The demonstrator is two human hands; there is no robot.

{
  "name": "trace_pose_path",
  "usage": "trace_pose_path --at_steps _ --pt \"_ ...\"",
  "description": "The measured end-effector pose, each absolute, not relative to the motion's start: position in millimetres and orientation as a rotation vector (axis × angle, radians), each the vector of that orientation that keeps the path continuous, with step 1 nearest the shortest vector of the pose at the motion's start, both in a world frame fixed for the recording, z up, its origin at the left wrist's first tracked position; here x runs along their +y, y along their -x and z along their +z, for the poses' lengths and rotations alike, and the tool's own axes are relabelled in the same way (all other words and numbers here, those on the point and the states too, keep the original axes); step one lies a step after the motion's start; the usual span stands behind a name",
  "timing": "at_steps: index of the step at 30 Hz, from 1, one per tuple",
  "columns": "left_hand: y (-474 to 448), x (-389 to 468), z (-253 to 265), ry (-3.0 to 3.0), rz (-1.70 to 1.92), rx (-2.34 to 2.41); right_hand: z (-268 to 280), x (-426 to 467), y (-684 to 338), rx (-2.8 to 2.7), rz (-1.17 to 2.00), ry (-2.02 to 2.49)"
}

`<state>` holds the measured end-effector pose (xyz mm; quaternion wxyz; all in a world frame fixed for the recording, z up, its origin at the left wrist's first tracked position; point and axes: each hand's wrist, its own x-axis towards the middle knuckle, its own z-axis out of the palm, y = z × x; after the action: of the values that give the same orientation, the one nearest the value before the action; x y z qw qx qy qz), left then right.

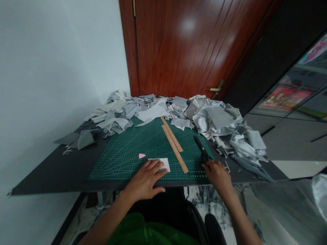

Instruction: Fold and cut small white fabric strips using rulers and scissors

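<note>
The left hand is lying flat, fingers spread, pressing one white fabric piece on the green cutting mat. At its three o'clock, the right hand is touching one pair of scissors; whether it is grasping them cannot be told. Two wooden rulers are lying between, and one pink chalk at eleven o'clock.

Dim, soft light; a pale glare patch on the door, wide-angle bending at the edges

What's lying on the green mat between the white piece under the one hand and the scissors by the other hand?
In the head view, two wooden rulers lie side by side between the white piece under the left hand and the scissors at the right hand.
</note>
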<state>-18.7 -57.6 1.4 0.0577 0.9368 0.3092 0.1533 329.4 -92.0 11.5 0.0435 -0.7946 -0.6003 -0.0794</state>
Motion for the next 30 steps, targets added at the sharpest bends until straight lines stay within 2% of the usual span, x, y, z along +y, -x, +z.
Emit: trace_pose_path --at_steps 9,17,23,28,30 --pt "22 -56 -5 -2.837 0.487 0.9 -7 -156 -346 -1.751 0.236 2.055" --pt "22 -53 -5 -2.86 0.388 0.863 -1 -200 -291 -1.003 1.182 1.523" --pt "20 -51 -3 -2.831 0.361 0.884 -14 -242 -272 -0.881 1.711 1.214" --pt "20 -50 -6 -2.867 0.356 0.852 -35 -251 -239 -0.82 1.852 1.223" --pt "20 -51 -7 -2.877 0.39 0.847 -36 -261 -225 -0.871 1.747 1.338"
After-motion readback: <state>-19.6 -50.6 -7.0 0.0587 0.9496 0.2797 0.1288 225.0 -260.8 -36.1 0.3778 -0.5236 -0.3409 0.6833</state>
